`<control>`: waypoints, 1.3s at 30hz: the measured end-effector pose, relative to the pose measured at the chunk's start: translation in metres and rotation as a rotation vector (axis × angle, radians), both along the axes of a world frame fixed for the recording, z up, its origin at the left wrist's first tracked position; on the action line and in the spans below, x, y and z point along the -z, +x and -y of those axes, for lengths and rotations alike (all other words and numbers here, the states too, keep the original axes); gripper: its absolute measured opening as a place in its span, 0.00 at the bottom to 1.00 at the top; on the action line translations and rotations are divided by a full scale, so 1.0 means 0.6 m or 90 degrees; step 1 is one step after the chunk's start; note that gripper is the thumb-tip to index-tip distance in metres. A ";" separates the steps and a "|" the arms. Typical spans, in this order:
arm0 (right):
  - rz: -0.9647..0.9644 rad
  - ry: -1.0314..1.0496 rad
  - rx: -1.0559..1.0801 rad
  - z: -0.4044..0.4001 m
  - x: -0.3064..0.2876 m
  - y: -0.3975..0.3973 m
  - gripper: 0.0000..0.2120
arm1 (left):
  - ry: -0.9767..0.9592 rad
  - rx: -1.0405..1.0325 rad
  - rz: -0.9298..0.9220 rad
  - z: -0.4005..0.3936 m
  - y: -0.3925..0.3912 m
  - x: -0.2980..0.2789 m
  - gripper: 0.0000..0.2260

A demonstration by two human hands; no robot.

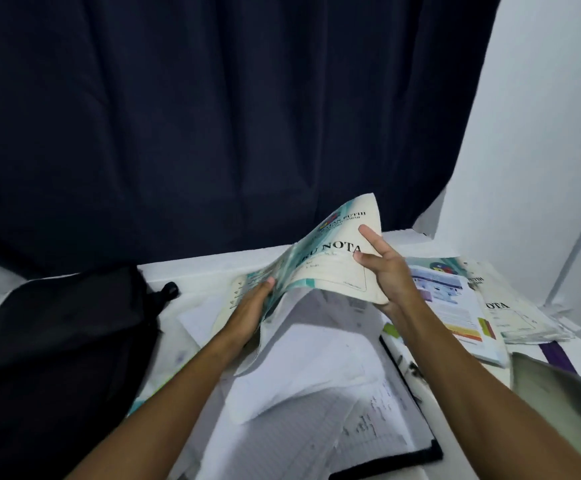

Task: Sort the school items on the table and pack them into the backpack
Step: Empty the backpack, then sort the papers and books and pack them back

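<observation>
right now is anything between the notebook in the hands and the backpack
Nothing visible blocks it. The notebook, held by the left hand and right hand, is raised above loose papers; the backpack lies directly left.

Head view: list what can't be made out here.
- Backpack: cut off by the left edge; too dark to tell whether it is open.
- Notebook title: the cover's bend and the right hand hide some letters.
- Handwriting on the loose pages: too small and blurred.
- Left hand: fingertips hidden under the cover.

Backpack (57, 341) cut off at left edge.
</observation>
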State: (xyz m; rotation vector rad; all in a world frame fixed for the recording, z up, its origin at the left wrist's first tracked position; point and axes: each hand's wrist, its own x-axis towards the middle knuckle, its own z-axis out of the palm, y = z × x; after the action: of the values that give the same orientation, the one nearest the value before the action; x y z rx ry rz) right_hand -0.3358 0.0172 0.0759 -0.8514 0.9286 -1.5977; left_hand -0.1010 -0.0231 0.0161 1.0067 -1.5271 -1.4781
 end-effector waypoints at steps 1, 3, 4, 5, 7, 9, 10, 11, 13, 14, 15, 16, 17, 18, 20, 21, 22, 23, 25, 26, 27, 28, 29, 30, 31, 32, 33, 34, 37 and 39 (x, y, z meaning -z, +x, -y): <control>-0.001 -0.011 -0.012 0.014 -0.012 0.018 0.25 | 0.004 -0.016 -0.019 0.001 0.014 -0.015 0.19; -0.015 -0.030 -0.034 0.039 -0.038 0.052 0.24 | 0.028 -0.035 -0.073 0.005 0.040 -0.043 0.17; -0.027 -0.040 -0.048 0.051 -0.051 0.072 0.23 | 0.035 -0.042 -0.109 0.001 0.057 -0.061 0.18; -0.037 -0.051 -0.063 0.063 -0.062 0.091 0.22 | 0.046 -0.053 -0.133 -0.020 0.066 -0.097 0.18; -0.031 -0.059 -0.093 0.084 -0.079 0.133 0.23 | 0.039 -0.072 -0.163 -0.006 0.111 -0.121 0.23; -0.005 -0.050 -0.120 0.099 -0.090 0.173 0.24 | 0.059 -0.083 -0.218 0.022 0.167 -0.128 0.27; 0.002 -0.042 -0.135 0.104 -0.092 0.195 0.25 | 0.059 -0.087 -0.256 0.027 0.195 -0.133 0.24; 0.008 -0.033 -0.149 0.111 -0.090 0.218 0.26 | 0.062 -0.101 -0.291 0.030 0.218 -0.133 0.22; 0.024 -0.019 -0.172 0.125 -0.083 0.260 0.27 | 0.087 -0.125 -0.351 0.036 0.255 -0.124 0.22; 0.028 -0.012 -0.180 0.131 -0.077 0.280 0.28 | 0.101 -0.130 -0.372 0.039 0.272 -0.114 0.22; 0.031 -0.004 -0.186 0.135 -0.070 0.298 0.28 | 0.111 -0.131 -0.392 0.039 0.284 -0.104 0.22; 0.032 0.004 -0.192 0.139 -0.063 0.313 0.28 | 0.117 -0.133 -0.410 0.039 0.297 -0.092 0.21; 0.029 0.011 -0.199 0.142 -0.056 0.327 0.28 | 0.125 -0.132 -0.432 0.038 0.309 -0.082 0.20; 0.027 0.017 -0.204 0.144 -0.049 0.338 0.28 | 0.136 -0.135 -0.448 0.036 0.317 -0.072 0.20; 0.027 0.032 -0.214 0.149 -0.033 0.361 0.28 | 0.159 -0.145 -0.469 0.033 0.333 -0.050 0.20; 0.028 0.039 -0.218 0.152 -0.024 0.370 0.29 | 0.169 -0.145 -0.474 0.031 0.340 -0.041 0.21; 0.026 0.046 -0.221 0.155 -0.015 0.379 0.29 | 0.177 -0.146 -0.467 0.030 0.349 -0.032 0.22; 0.021 0.052 -0.223 0.156 -0.006 0.385 0.29 | 0.182 -0.149 -0.448 0.029 0.357 -0.025 0.25; 0.003 0.070 -0.228 0.160 0.015 0.396 0.28 | 0.200 -0.177 -0.393 0.032 0.382 -0.007 0.36; -0.007 0.078 -0.229 0.162 0.028 0.400 0.28 | 0.218 -0.205 -0.373 0.034 0.395 0.002 0.40; -0.017 0.086 -0.230 0.163 0.042 0.404 0.28 | 0.232 -0.231 -0.362 0.035 0.409 0.012 0.41; -0.029 0.094 -0.229 0.162 0.054 0.406 0.27 | 0.237 -0.249 -0.352 0.036 0.421 0.022 0.41; -0.043 0.099 -0.230 0.161 0.067 0.410 0.27 | 0.238 -0.252 -0.334 0.033 0.432 0.029 0.41; -0.058 0.102 -0.231 0.161 0.079 0.413 0.26 | 0.239 -0.248 -0.314 0.031 0.442 0.035 0.42; -0.071 0.105 -0.234 0.159 0.090 0.416 0.26 | 0.241 -0.244 -0.288 0.030 0.447 0.039 0.42; -0.082 0.110 -0.237 0.156 0.098 0.418 0.26 | 0.243 -0.244 -0.261 0.027 0.451 0.041 0.43; -0.097 0.114 -0.239 0.151 0.104 0.421 0.26 | 0.237 -0.241 -0.228 0.025 0.451 0.042 0.44; -0.117 0.119 -0.240 0.147 0.110 0.423 0.26 | 0.229 -0.236 -0.191 0.023 0.453 0.044 0.45; -0.171 0.125 -0.226 0.142 0.132 0.421 0.27 | 0.173 -0.198 -0.058 0.022 0.456 0.046 0.48; -0.207 0.125 -0.222 0.139 0.141 0.419 0.28 | 0.132 -0.167 0.010 0.024 0.460 0.046 0.50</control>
State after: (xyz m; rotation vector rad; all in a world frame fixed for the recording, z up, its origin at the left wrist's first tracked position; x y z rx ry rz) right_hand -0.0845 -0.0661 -0.0088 -1.0864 1.0763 -1.0684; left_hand 0.1748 -0.0374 -0.0117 1.2899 -1.2140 -1.4623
